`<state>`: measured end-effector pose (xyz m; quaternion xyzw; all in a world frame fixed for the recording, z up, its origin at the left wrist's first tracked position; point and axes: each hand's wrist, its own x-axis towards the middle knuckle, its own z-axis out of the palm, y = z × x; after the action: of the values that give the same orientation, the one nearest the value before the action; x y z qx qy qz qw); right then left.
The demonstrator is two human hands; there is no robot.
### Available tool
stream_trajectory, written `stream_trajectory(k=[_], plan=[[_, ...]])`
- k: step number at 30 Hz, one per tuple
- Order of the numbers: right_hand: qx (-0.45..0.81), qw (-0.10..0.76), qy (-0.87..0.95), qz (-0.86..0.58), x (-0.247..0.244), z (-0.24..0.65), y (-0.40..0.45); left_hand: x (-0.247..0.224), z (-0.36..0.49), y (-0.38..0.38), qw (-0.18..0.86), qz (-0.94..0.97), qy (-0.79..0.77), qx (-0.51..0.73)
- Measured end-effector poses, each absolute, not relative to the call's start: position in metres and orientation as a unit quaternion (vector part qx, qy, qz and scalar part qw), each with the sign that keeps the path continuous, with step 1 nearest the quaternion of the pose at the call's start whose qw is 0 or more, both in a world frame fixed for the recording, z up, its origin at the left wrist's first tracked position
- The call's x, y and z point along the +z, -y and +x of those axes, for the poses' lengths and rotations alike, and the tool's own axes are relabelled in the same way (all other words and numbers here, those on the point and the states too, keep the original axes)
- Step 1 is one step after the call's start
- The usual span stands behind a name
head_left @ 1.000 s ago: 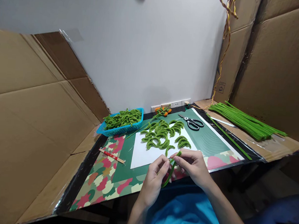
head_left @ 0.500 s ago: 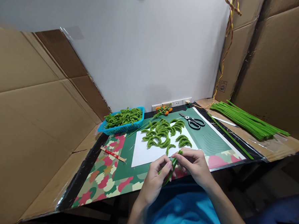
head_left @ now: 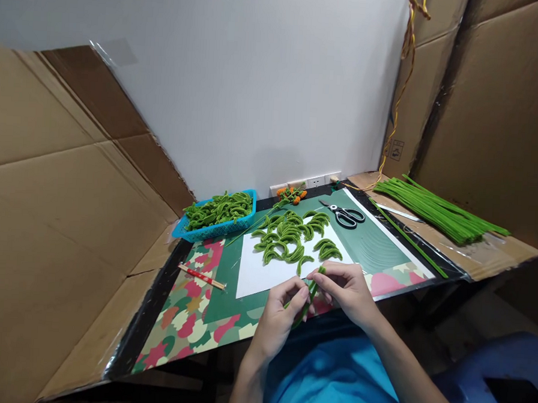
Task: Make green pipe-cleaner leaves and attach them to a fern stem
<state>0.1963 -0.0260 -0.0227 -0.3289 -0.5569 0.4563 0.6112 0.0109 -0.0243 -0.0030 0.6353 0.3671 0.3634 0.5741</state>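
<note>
Both hands meet over the mat's front edge. My left hand (head_left: pixel 282 310) pinches a fuzzy green stem (head_left: pixel 313 290) between thumb and fingers. Fingertips of my right hand (head_left: pixel 344 289) close on the upper end of the same stem. Part of the stem is hidden behind the fingers. Just beyond the hands, a white sheet (head_left: pixel 251 285) bears several curved green fuzzy pieces (head_left: pixel 289 232). A smaller group of curved pieces (head_left: pixel 328 249) lies to the right, and a single one (head_left: pixel 304 263) sits nearest the fingers.
A blue basket (head_left: pixel 217 229) heaped with green pieces stands at the back left. Black-handled scissors (head_left: pixel 347 216), an orange-and-green flower sprig (head_left: pixel 291 195) and red-wrapped chopsticks (head_left: pixel 202 277) lie on the mat (head_left: pixel 227 307). Long green stems (head_left: pixel 435 210) rest at the right on cardboard.
The camera view has shifted slightly. Both hands keep their hold on the green stem, with only small finger movement near its upper end.
</note>
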Motion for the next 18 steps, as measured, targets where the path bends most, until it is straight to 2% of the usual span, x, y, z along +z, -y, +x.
stream_trajectory(k=[9,18], plan=[[0.492,0.608,0.547,-0.299,-0.025,0.192,0.016,-0.003,0.008,0.022,0.514,0.662,-0.388,0.382],[0.536,0.596,0.528,-0.279,-0.028,0.193,0.010,-0.004,0.008,0.020,0.512,0.668,-0.398,0.366]])
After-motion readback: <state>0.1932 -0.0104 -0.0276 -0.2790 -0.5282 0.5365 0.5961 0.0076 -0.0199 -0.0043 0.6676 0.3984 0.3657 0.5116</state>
